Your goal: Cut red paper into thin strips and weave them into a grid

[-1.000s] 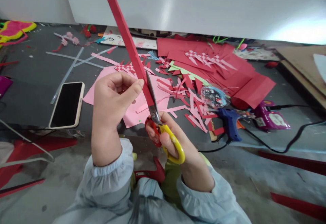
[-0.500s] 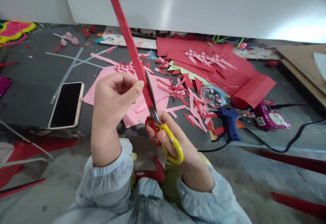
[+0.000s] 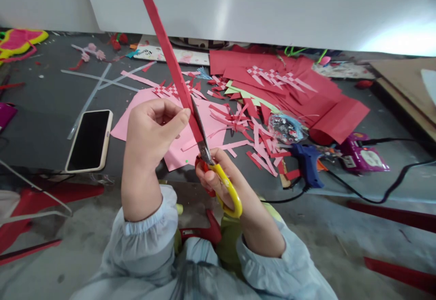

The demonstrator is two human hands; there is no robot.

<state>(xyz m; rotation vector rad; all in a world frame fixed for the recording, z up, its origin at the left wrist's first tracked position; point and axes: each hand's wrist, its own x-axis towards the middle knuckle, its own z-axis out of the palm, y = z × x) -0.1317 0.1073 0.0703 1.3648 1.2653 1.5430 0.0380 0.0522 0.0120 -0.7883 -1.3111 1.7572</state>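
Note:
My left hand (image 3: 151, 132) pinches a long red paper strip (image 3: 163, 50) between thumb and fingers; the strip rises up and to the left, past the top of the view. My right hand (image 3: 225, 186) grips scissors (image 3: 211, 159) with one yellow and one red handle. The blades lie along the lower end of the strip, just right of my left thumb, and look closed on the paper. Both hands hover over the near edge of a dark table (image 3: 44, 109). Pale blue sleeves cover both wrists.
A phone (image 3: 89, 140) lies face up at the left. A pink sheet (image 3: 177, 145) and red paper cuttings (image 3: 252, 127) litter the middle, red sheets (image 3: 306, 95) lie behind. A blue glue gun (image 3: 308, 163) with a black cord sits at the right.
The scissors and my right hand have slid slightly up and left along the strip. The strip's upper end has swung a little left. My left hand has barely moved.

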